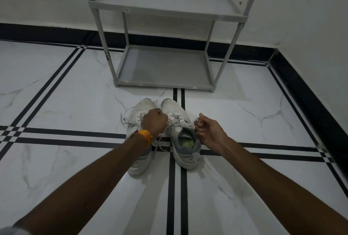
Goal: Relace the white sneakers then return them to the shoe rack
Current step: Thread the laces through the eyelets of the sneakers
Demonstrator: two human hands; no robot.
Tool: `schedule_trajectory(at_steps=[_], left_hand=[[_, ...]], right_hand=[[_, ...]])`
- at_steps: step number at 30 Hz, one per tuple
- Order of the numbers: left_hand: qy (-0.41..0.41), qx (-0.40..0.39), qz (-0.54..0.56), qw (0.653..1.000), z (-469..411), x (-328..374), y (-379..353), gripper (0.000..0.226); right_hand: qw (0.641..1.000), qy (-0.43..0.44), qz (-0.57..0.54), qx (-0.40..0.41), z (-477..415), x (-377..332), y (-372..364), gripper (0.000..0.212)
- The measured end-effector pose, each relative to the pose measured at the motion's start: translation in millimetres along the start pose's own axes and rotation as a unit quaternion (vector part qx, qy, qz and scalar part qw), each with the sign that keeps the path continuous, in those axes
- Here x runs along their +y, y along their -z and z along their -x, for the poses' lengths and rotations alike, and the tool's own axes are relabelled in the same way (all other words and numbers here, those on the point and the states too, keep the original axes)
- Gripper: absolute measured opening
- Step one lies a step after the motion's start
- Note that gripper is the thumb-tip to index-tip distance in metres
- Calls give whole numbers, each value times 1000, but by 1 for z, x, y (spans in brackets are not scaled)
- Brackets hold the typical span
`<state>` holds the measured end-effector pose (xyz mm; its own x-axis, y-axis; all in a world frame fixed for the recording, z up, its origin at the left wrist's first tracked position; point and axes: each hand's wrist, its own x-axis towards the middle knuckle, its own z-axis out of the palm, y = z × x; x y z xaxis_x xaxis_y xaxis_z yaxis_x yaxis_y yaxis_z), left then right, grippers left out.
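Two white sneakers stand side by side on the floor, toes pointing away from me. The left sneaker (140, 108) is partly hidden under my left forearm. The right sneaker (180, 140) shows its grey collar and green insole. My left hand (154, 122), with an orange bangle at the wrist, is curled round one end of the right sneaker's white lace (178, 122). My right hand (208, 131) pinches the other end of that lace at the shoe's right side. The lace runs taut between both hands across the eyelets. A loose lace loop lies left of the left sneaker.
A grey two-shelf shoe rack (163, 82) stands against the white wall just beyond the sneakers, both shelves bare. The floor is white marble tile with black stripe lines. A black skirting runs along the walls; a corner lies to the right.
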<state>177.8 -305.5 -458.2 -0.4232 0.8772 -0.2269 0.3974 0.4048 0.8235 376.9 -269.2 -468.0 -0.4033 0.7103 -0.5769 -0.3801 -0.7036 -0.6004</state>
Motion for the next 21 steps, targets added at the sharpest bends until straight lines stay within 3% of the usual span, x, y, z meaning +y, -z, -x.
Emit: schedule_trajectory(at_steps=[2, 4, 6, 10, 12, 16, 21], left_hand=[[-92, 43, -175, 979, 3, -5, -2, 20], [-192, 51, -315, 928, 4, -11, -4, 17], [-260, 3, -388, 884, 5, -17, -1, 22], [-303, -27, -479, 824, 0, -24, 4, 37], [-315, -52, -474, 821, 3, -15, 6, 26], [-315, -31, -454, 833, 0, -20, 10, 13], [-278, -68, -490, 823, -5, -17, 10, 20]], right_hand=[[999, -3, -37, 28, 0, 5, 0, 36], [997, 8, -54, 56, 0, 10, 0, 39], [996, 26, -26, 86, 0, 12, -1, 39], [989, 46, 60, 131, -1, 12, -4, 35], [984, 49, 82, 149, -2, 11, -6, 34], [977, 66, 86, 185, -2, 13, -5, 35], [975, 93, 76, 185, -1, 17, -3, 37]])
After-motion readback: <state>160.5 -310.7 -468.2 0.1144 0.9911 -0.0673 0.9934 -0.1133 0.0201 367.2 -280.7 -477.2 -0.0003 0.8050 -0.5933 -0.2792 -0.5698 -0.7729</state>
